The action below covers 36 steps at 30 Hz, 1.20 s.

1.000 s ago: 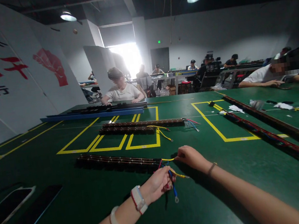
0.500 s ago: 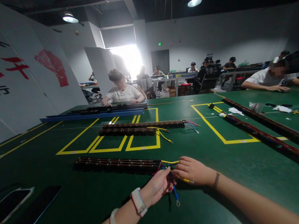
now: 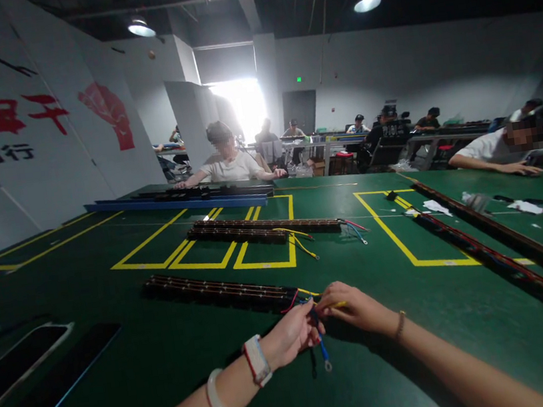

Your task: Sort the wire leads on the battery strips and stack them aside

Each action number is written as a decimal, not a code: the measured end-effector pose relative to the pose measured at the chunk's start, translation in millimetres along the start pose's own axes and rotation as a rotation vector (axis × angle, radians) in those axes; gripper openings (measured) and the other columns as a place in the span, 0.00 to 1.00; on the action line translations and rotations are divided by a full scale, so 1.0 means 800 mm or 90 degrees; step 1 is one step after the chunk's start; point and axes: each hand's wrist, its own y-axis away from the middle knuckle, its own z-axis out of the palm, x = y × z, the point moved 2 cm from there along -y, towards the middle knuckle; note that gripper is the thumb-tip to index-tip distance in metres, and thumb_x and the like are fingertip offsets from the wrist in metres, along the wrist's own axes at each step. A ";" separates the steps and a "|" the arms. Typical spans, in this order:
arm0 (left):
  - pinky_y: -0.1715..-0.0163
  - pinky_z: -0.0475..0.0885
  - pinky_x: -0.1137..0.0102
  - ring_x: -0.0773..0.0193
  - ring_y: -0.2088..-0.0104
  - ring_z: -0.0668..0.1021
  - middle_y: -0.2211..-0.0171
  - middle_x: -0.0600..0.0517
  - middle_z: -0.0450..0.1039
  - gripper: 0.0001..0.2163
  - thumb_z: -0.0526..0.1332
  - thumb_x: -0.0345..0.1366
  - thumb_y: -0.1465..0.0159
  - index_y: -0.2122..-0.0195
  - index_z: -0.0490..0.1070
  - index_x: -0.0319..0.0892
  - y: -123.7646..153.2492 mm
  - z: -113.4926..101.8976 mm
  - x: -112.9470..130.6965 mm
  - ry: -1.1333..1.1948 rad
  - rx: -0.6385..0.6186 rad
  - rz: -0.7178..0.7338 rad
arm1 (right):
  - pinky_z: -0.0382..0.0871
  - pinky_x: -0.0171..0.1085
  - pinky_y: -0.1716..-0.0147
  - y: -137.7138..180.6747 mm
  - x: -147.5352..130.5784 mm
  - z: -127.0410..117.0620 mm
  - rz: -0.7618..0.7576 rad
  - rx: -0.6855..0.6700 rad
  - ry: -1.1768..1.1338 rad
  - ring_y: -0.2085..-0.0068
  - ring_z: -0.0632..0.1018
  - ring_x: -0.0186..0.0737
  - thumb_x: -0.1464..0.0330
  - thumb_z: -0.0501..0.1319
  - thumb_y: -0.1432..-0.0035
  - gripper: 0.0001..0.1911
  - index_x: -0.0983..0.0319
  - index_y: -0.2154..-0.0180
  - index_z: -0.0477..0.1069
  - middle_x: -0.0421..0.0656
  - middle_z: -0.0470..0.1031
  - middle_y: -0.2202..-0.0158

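A long dark strip-like assembly (image 3: 223,291) with copper-coloured lines lies in front of me, coloured wires coming from its right end. My left hand (image 3: 294,329) is closed on those wires close to that end. Below its fingers hangs a blue wire (image 3: 325,352) tipped with a ring terminal, beside a black lead. My right hand (image 3: 351,307) touches the left one, its fingers pinched round a yellow wire (image 3: 337,305). Fingers hide the spot where the wires meet. Farther back rest two similar strips (image 3: 265,226) with yellow, red and blue wire ends.
Two phone-like dark slabs (image 3: 57,382) lie at the left. Blue channel pieces (image 3: 180,203) are at the far edge, before a seated person (image 3: 230,162). Long wired strips (image 3: 501,259) cross the right side. Yellow tape (image 3: 398,239) marks the green table. Another person leans at the right.
The view has shifted slightly, so things appear farther right. My right fingers have changed their hold on the yellow wire, whose ring end no longer shows below them. The person opposite has spread their arms.
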 end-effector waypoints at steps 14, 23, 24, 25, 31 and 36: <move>0.73 0.63 0.73 0.68 0.75 0.74 0.70 0.45 0.74 0.09 0.49 0.29 0.35 0.68 0.67 0.36 0.005 0.005 0.000 0.059 0.001 0.076 | 0.66 0.33 0.67 -0.104 -0.025 -0.002 0.093 0.163 0.026 0.67 0.73 0.35 0.64 0.58 0.38 0.12 0.62 0.56 0.75 0.43 0.73 0.67; 0.76 0.61 0.73 0.68 0.79 0.70 0.75 0.49 0.70 0.13 0.52 0.40 0.35 0.67 0.69 0.36 -0.006 -0.003 -0.007 -0.025 -0.028 0.035 | 0.63 0.34 0.64 -0.145 -0.033 0.051 -0.017 0.065 0.180 0.67 0.71 0.35 0.64 0.58 0.37 0.10 0.59 0.61 0.77 0.42 0.73 0.70; 0.75 0.61 0.72 0.68 0.78 0.70 0.76 0.50 0.70 0.12 0.53 0.40 0.36 0.67 0.69 0.36 -0.008 -0.004 -0.008 -0.023 -0.027 0.035 | 0.62 0.34 0.64 -0.146 -0.032 0.054 -0.018 0.054 0.191 0.67 0.71 0.36 0.65 0.58 0.38 0.10 0.59 0.62 0.77 0.42 0.72 0.71; 0.74 0.62 0.72 0.68 0.78 0.70 0.77 0.51 0.69 0.12 0.53 0.40 0.36 0.67 0.69 0.36 -0.009 -0.005 -0.008 -0.018 -0.024 0.035 | 0.62 0.35 0.64 -0.147 -0.031 0.056 -0.018 0.043 0.199 0.66 0.70 0.36 0.65 0.58 0.38 0.10 0.59 0.62 0.77 0.42 0.72 0.71; 0.78 0.60 0.75 0.70 0.80 0.68 0.79 0.53 0.67 0.13 0.47 0.34 0.33 0.66 0.69 0.37 -0.009 -0.003 -0.009 -0.022 0.012 0.028 | 0.64 0.37 0.62 -0.144 -0.036 0.055 -0.002 0.037 0.210 0.64 0.71 0.38 0.63 0.58 0.38 0.10 0.57 0.60 0.77 0.43 0.72 0.69; 0.79 0.61 0.76 0.72 0.80 0.70 0.74 0.50 0.72 0.12 0.48 0.39 0.33 0.63 0.67 0.37 -0.004 0.002 -0.007 -0.046 -0.018 0.077 | 0.66 0.38 0.57 -0.117 -0.027 0.034 0.028 0.131 0.123 0.57 0.72 0.39 0.62 0.56 0.37 0.14 0.58 0.52 0.72 0.46 0.72 0.59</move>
